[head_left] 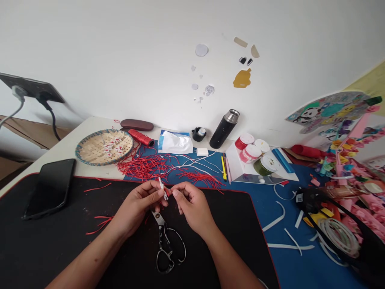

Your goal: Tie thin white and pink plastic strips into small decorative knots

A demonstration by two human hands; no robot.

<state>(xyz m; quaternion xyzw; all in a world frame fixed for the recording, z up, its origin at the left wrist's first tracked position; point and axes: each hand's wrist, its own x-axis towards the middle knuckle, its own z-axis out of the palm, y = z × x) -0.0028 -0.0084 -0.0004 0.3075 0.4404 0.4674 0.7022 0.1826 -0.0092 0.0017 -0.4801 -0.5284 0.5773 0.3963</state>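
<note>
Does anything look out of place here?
Only mild untidiness: a few stray red cords lie on the black mat left of the left hand, apart from the main heap, and white strips are strewn over the blue surface at right.

Plain white wall (135,60) behind pale table (58,155)

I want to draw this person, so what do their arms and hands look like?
The left hand and right hand are bare: I see no gloves or rings. The left forearm and right forearm are bare too, with no sleeves, watch or bracelet showing. The left forearm has one small round spot you could draw.
</note>
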